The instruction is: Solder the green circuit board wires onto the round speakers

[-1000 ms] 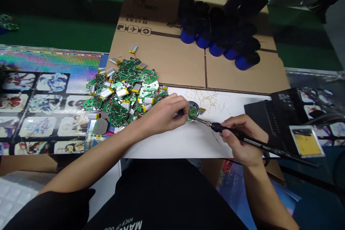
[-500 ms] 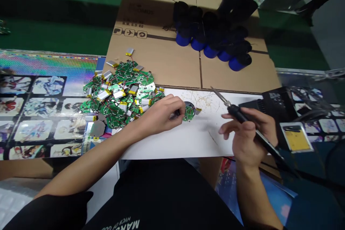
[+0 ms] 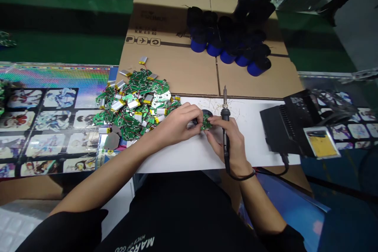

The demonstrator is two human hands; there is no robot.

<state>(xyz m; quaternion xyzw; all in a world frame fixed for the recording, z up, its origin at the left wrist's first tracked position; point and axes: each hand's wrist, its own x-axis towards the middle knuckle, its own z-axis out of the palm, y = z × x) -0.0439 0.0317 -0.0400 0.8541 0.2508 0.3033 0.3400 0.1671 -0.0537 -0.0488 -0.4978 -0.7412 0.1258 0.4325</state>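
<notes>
My left hand (image 3: 177, 124) pinches a small round green circuit board (image 3: 206, 123) with a dark round disc (image 3: 207, 113) behind it, over a white sheet (image 3: 254, 145). My right hand (image 3: 232, 138) grips a black soldering iron (image 3: 225, 126) with its metal tip pointing up and away from the board. Fingertips of that hand also touch the board's edge. Just left of my left hand lies a heap of green circuit boards wired to silver pouch batteries (image 3: 132, 106).
Behind the sheet lies a flattened cardboard box (image 3: 174, 67) carrying a row of blue-and-black cylinders (image 3: 230, 37). A black soldering station (image 3: 283, 126) and a yellow sponge tray (image 3: 321, 143) stand right. Printed picture sheets (image 3: 50, 134) cover the left bench.
My right hand has moved left to the board, and the soldering iron has swung from touching the board to upright, tip away. My left hand stays on the board.
</notes>
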